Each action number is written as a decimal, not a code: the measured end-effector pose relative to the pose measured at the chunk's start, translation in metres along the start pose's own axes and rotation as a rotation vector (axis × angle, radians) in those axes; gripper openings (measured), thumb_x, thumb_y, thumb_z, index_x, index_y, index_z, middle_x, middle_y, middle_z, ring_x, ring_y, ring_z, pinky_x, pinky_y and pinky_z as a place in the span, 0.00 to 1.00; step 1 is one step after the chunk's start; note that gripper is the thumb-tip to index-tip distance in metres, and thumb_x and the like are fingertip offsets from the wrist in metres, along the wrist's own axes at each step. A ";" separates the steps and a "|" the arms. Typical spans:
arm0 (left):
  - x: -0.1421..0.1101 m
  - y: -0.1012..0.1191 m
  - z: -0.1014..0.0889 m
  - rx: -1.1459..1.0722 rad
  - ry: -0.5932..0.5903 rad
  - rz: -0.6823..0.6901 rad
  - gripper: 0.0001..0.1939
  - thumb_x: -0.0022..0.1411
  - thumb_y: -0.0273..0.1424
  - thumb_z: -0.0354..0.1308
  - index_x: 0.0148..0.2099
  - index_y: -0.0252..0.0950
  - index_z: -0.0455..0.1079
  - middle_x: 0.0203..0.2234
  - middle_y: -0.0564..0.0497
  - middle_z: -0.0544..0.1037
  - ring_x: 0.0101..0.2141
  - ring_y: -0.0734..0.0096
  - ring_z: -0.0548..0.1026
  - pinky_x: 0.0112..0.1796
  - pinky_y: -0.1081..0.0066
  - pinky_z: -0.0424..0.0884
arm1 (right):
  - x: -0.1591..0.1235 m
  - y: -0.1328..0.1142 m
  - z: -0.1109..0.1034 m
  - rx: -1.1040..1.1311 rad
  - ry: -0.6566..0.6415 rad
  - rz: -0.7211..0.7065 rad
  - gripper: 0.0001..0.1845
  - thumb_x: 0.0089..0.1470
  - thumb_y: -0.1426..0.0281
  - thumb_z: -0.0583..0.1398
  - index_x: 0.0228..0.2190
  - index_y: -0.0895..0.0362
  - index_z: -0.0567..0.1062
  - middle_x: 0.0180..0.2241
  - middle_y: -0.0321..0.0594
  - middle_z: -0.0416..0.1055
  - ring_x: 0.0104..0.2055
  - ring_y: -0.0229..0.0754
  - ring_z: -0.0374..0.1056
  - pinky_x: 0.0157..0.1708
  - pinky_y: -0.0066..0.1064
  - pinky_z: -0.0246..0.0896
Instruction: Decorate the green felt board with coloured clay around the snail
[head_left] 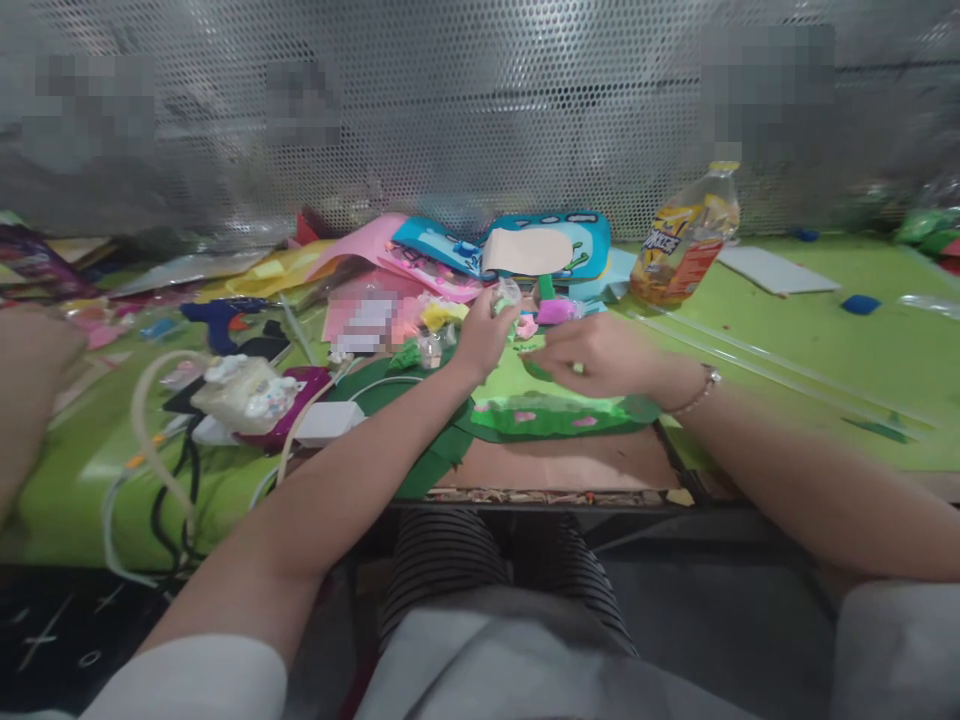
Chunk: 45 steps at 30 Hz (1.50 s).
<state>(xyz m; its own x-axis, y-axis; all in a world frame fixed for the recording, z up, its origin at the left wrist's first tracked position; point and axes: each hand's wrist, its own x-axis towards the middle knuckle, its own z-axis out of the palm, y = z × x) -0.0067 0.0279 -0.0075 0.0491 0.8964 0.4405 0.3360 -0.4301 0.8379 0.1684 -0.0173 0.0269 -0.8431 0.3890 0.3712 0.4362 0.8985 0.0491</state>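
Note:
My left hand [484, 335] is closed round a small clear plastic packet [508, 294] with pale green, clay-like stuff in it. Beside it, my right hand [596, 355] hovers at a light green craft sheet [502, 378], its fingers bent together; blur hides what they hold, if anything. Along the sheet's near edge runs a brighter green strip [547, 415] with small pink pieces on it. Just beyond my hands lie a pink lump [527, 326] and a purple packet [559, 311]. Yellow clay-like material [441, 316] sits left of my left hand.
A drink bottle [686, 240] stands at the back right, near a white board [776, 270]. On the left are a blue glue gun [225, 322], tangled cords [154, 480] and a white-topped maroon device [300, 400]. Another person's blurred hand [37, 370] shows at far left.

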 end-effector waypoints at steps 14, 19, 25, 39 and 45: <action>-0.012 0.007 -0.003 0.334 -0.228 0.368 0.12 0.53 0.25 0.52 0.42 0.37 0.63 0.34 0.49 0.74 0.38 0.61 0.72 0.39 0.67 0.66 | 0.006 0.029 0.020 0.310 0.392 0.247 0.10 0.54 0.72 0.56 0.22 0.57 0.72 0.23 0.36 0.62 0.28 0.37 0.61 0.28 0.29 0.56; -0.012 0.004 -0.002 0.375 -0.282 0.412 0.15 0.52 0.26 0.51 0.45 0.37 0.64 0.37 0.46 0.74 0.40 0.57 0.73 0.40 0.64 0.66 | 0.008 0.023 0.017 0.271 0.356 0.356 0.11 0.49 0.75 0.58 0.17 0.58 0.68 0.20 0.33 0.57 0.25 0.35 0.57 0.25 0.28 0.52; -0.010 0.000 0.000 0.335 -0.273 0.422 0.16 0.52 0.26 0.51 0.45 0.38 0.64 0.40 0.48 0.74 0.44 0.60 0.72 0.44 0.65 0.66 | 0.006 0.018 0.017 0.152 0.323 0.330 0.14 0.51 0.76 0.56 0.17 0.55 0.62 0.23 0.34 0.57 0.28 0.38 0.56 0.29 0.31 0.52; -0.005 0.000 -0.002 0.263 -0.088 0.216 0.06 0.54 0.27 0.51 0.36 0.39 0.61 0.28 0.53 0.72 0.33 0.66 0.71 0.35 0.69 0.64 | -0.059 -0.012 0.008 0.343 0.163 0.454 0.15 0.55 0.60 0.58 0.25 0.56 0.76 0.21 0.36 0.66 0.20 0.35 0.60 0.18 0.28 0.54; -0.007 -0.001 0.002 0.214 -0.129 0.249 0.06 0.53 0.27 0.51 0.35 0.39 0.62 0.28 0.53 0.72 0.32 0.67 0.69 0.35 0.69 0.62 | -0.074 -0.031 0.027 0.350 0.118 0.479 0.11 0.57 0.66 0.57 0.29 0.57 0.77 0.26 0.39 0.68 0.27 0.37 0.66 0.25 0.27 0.59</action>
<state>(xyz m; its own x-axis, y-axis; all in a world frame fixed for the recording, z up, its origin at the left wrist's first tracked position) -0.0052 0.0220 -0.0118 0.2677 0.7789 0.5671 0.4880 -0.6171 0.6173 0.2091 -0.0682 -0.0267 -0.5291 0.7598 0.3778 0.6124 0.6501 -0.4498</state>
